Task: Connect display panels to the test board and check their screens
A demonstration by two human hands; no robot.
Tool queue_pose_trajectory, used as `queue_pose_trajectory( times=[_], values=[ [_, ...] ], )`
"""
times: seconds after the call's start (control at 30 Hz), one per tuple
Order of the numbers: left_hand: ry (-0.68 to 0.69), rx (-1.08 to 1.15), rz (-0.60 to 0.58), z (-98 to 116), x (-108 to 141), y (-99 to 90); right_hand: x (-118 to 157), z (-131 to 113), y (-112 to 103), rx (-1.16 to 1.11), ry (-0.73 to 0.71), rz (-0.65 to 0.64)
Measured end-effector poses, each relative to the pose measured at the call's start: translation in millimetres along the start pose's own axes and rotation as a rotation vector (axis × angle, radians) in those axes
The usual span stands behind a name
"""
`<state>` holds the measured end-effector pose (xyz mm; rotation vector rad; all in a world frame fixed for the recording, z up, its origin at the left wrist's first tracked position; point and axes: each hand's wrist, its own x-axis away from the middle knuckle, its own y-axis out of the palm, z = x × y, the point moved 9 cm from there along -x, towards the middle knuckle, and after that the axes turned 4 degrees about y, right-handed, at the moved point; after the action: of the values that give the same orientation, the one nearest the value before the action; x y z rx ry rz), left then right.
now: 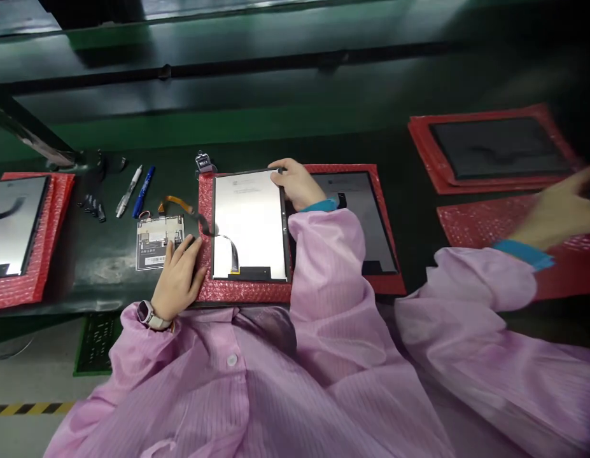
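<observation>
The right hand [295, 184] clamps its fingers on a tablet display panel [249, 222] lying on red bubble wrap [247, 291], steadying it; the left hand's [177, 278] fingers spread apart, pinning a circuit board [156, 238]

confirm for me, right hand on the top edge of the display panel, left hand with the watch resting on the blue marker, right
No: the head view shows the left hand on the labelled circuit board, not the blue marker. The right hand on the display panel stands.

Left hand [177, 278] flat, palm down, fingers spread; watch-banded left wrist [154, 315] behind it. Right hand [295, 184] farther forward and rightward, fingers curled, arm bent.
</observation>
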<state>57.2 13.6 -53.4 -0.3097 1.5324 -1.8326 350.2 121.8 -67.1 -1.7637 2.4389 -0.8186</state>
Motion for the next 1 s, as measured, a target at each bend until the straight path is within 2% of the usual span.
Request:
queue_pose_trajectory(
  times=[0.13, 0.23, 0.27, 0.3, 0.33, 0.4, 0.47, 0.57, 0.67, 0.77, 0.83, 0.9, 1.0],
  values=[
    [-0.002, 0.069, 0.071, 6, 4, -13.5, 4, -4, 3, 0.126, -0.034, 0.111],
    [0.012, 0.114, 0.16, 10, -2, -39.2, 21, -23, -5, 0.261, -0.135, 0.307],
    [0.015, 0.107, 0.193, 8, -8, -49.8, 27, -32, 0, 0.3, -0.195, 0.307],
    [0.017, 0.084, 0.224, 5, -17, -60.2, 32, -40, 12, 0.318, -0.258, 0.24],
    [0.022, 0.048, 0.242, 0, -28, -68.9, 36, -47, 30, 0.311, -0.316, 0.114],
    [0.038, -0.021, 0.229, -15, -56, -77.5, 50, -56, 71, 0.238, -0.403, -0.207],
    [0.07, -0.051, 0.1, -33, -84, -67.7, 66, -59, 103, 0.195, -0.464, -0.414],
    [0.139, -0.039, -0.049, -54, -106, -45.5, 78, -58, 124, 0.204, -0.493, -0.451],
    [0.165, -0.007, -0.009, -63, -105, -39.1, 84, -56, 126, 0.263, -0.521, -0.369],
    [0.168, -0.005, 0.075, -63, -98, -44.4, 92, -61, 122, 0.409, -0.62, -0.243],
    [0.178, -0.009, 0.079, -59, -96, -46.5, 95, -63, 119, 0.448, -0.644, -0.179],
    [0.192, -0.008, 0.062, -55, -96, -46.6, 97, -61, 120, 0.381, -0.624, -0.204],
    [0.202, 0.0, 0.03, -51, -97, -43.8, 101, -59, 130, 0.224, -0.607, -0.36]
  ],
)
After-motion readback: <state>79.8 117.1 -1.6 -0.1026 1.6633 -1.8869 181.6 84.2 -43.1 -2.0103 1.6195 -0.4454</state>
